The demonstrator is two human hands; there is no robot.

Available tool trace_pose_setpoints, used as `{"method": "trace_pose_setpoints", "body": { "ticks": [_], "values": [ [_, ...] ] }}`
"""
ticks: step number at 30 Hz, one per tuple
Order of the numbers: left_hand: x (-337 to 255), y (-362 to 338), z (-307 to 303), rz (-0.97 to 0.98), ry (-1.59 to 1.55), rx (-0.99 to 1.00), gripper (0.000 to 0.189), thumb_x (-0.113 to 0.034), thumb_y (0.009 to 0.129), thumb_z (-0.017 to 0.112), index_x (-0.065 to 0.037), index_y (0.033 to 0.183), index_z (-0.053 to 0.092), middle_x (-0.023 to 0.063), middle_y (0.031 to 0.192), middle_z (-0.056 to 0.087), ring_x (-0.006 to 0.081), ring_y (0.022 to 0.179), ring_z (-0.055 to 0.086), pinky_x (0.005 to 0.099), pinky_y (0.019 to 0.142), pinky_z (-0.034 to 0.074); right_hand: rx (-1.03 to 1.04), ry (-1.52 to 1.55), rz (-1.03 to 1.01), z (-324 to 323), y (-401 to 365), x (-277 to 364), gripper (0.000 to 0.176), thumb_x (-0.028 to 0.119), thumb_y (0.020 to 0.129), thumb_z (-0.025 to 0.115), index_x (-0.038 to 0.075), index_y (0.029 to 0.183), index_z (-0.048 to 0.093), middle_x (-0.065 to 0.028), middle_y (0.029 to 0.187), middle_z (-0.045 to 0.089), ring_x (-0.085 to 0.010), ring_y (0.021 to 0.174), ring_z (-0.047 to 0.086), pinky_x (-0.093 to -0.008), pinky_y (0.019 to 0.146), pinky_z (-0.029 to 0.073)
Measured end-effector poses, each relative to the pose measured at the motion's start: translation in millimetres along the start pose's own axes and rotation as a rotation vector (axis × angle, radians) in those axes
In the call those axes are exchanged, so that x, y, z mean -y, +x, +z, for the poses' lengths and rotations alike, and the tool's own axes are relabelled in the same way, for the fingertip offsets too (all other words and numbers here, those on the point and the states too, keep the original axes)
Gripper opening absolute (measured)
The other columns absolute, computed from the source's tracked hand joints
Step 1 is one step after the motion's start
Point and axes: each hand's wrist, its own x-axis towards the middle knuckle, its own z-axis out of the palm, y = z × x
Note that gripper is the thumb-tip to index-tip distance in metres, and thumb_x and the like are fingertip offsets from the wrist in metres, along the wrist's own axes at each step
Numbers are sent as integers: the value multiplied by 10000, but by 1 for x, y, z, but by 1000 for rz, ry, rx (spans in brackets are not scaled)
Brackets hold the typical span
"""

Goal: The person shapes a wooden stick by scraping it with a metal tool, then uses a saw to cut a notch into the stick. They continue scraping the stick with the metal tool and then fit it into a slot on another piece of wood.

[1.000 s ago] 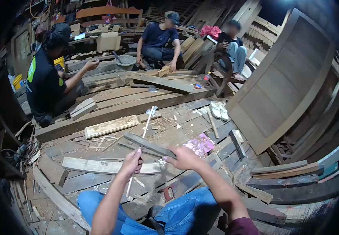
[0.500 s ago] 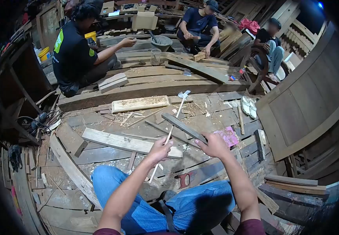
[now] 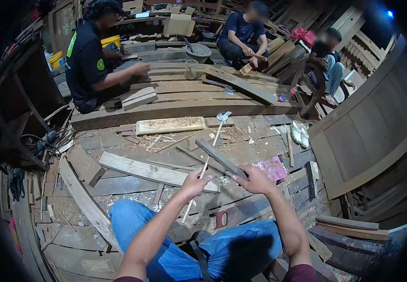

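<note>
Two bare hands work above a floor of rough planks in the head view. The left hand (image 3: pixel 193 182) is closed around a thin pale stick (image 3: pixel 213 144), which slants up and away from the person. Its far tip carries a small whitish scrap, and its near end juts out below the fist. The right hand (image 3: pixel 255 179) pinches the near end of a dark slat (image 3: pixel 223 159) between thumb and fingers. The slat runs away to the left and crosses just behind the stick.

Under both hands lies a pale plank (image 3: pixel 151 171), with a pink sheet (image 3: pixel 271 168) just right of the right hand. A red-handled saw (image 3: pixel 221 218) rests on the floor near the knees in blue jeans (image 3: pixel 231 244). Farther off, a person in a black shirt (image 3: pixel 86 66) crouches by a long beam (image 3: pixel 184 109).
</note>
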Motion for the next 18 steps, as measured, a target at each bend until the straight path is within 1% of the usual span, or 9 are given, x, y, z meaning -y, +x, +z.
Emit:
{"method": "trace_pose_setpoints", "body": {
  "ticks": [3, 4, 6, 10, 11, 14, 15, 17, 18],
  "values": [
    [-2, -4, 0, 12, 98, -4, 465, -227, 889, 650, 25, 1258, 524, 30, 747, 583, 96, 578, 482, 282, 485, 407, 80, -27, 89, 1, -2, 7, 447, 380, 878, 626, 16, 1138, 617, -258, 965, 659, -423, 927, 629, -460, 819, 504],
    [4, -1, 1, 52, 146, -28, 475, -240, 883, 650, 11, 1270, 537, 139, 1003, 666, 187, 827, 616, 323, 718, 499, 34, -50, 63, 5, -2, 7, 447, 379, 871, 631, 16, 1132, 617, -261, 955, 659, -429, 913, 631, -474, 808, 507],
    [10, -1, 4, 69, 214, 13, 459, -208, 899, 632, -64, 1320, 517, 15, 752, 529, 103, 595, 473, 277, 515, 392, 45, -79, 83, 5, -1, 14, 451, 382, 872, 628, 18, 1138, 615, -260, 942, 661, -431, 902, 634, -479, 805, 508],
    [6, -6, 6, -11, 213, 40, 419, -233, 919, 607, -93, 1307, 535, 0, 696, 533, 91, 551, 475, 273, 468, 384, 33, -93, 86, 2, -3, 20, 452, 384, 875, 619, 25, 1150, 612, -260, 929, 662, -434, 893, 635, -484, 806, 508],
    [7, -5, 4, -55, 170, 60, 429, -259, 913, 608, -67, 1292, 545, 43, 754, 605, 129, 605, 547, 306, 520, 450, 30, -94, 83, 1, -4, 20, 453, 384, 876, 616, 27, 1153, 612, -260, 927, 662, -435, 892, 635, -484, 807, 508],
    [4, -8, 7, -68, 12, 67, 364, -246, 940, 580, -81, 1264, 555, -49, 620, 427, 59, 474, 354, 258, 398, 300, 56, -102, 19, 5, -7, 14, 466, 377, 882, 609, 32, 1194, 590, -261, 916, 663, -433, 880, 638, -485, 803, 511],
    [4, -5, 5, -103, 6, 99, 352, -223, 959, 552, -75, 1278, 538, -47, 623, 420, 57, 481, 355, 250, 410, 306, 73, -103, 6, 4, -7, 17, 472, 376, 883, 607, 32, 1204, 583, -262, 915, 663, -432, 878, 638, -485, 803, 511],
    [6, -4, 8, -123, -55, 37, 255, -185, 972, 546, -115, 1217, 525, -59, 658, 411, 34, 478, 332, 219, 400, 243, 119, -154, 15, -1, -11, 26, 502, 374, 889, 597, 28, 1250, 548, -262, 930, 662, -431, 894, 637, -486, 810, 512],
    [5, -4, 7, -130, -60, 39, 234, -191, 976, 539, -114, 1197, 529, -58, 661, 412, 34, 475, 332, 218, 399, 244, 144, -162, 11, -1, -12, 27, 505, 373, 890, 594, 30, 1257, 542, -261, 935, 662, -431, 898, 636, -486, 812, 512]
  ]
}}
